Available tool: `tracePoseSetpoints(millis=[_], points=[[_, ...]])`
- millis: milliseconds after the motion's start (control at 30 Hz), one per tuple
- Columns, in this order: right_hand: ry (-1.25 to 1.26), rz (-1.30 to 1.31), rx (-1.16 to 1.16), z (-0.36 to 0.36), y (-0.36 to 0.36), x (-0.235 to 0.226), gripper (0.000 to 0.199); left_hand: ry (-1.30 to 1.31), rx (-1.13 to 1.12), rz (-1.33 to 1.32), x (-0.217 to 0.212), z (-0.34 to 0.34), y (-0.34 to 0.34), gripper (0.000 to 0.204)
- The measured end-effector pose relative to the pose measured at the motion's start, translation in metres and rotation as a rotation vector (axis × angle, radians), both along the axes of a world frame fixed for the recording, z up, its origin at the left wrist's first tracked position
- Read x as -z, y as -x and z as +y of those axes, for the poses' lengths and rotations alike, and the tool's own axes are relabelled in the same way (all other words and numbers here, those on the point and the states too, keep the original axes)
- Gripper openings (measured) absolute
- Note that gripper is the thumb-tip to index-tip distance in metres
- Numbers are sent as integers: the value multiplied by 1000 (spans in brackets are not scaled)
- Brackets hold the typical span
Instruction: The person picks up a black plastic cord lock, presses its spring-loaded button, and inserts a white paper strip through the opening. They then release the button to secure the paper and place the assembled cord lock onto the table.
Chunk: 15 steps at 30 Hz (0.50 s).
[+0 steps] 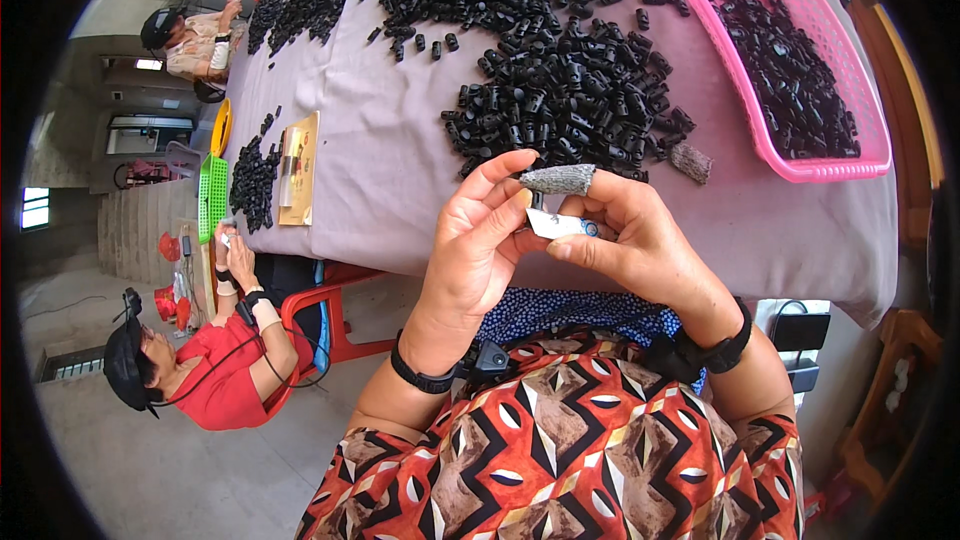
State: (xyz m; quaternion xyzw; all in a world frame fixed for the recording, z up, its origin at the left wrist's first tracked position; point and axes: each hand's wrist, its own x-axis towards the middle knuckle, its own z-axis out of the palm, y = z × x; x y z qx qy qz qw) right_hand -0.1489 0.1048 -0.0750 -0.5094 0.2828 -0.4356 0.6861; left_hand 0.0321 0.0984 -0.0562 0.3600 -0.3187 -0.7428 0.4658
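My left hand pinches a small black plastic part between thumb and fingers, just above the table's near edge. Close against it, my right hand grips a small white piece with blue marking; its exact kind I cannot make out. A grey speckled finger sleeve covers my right index finger, which lies across the top of the black part. Beyond my hands spreads a big heap of similar black parts. On the cloth to the right lies a second grey speckled sleeve.
A pink basket of black parts stands at the right on the cloth-covered table. At the left are a small black pile, a tan packet and a green basket. Two other people work along the left side, near a red chair.
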Motion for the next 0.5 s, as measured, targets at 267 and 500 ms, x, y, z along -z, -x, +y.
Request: tracePoseSetpoints(millis=[267,500], points=[[-11,-62,20,0,-2,3,39,-20,26,32,4,-1,-1,34],[15,-57,-11,0,-2,5,41,-59,48,122,9,-1,-5,33]])
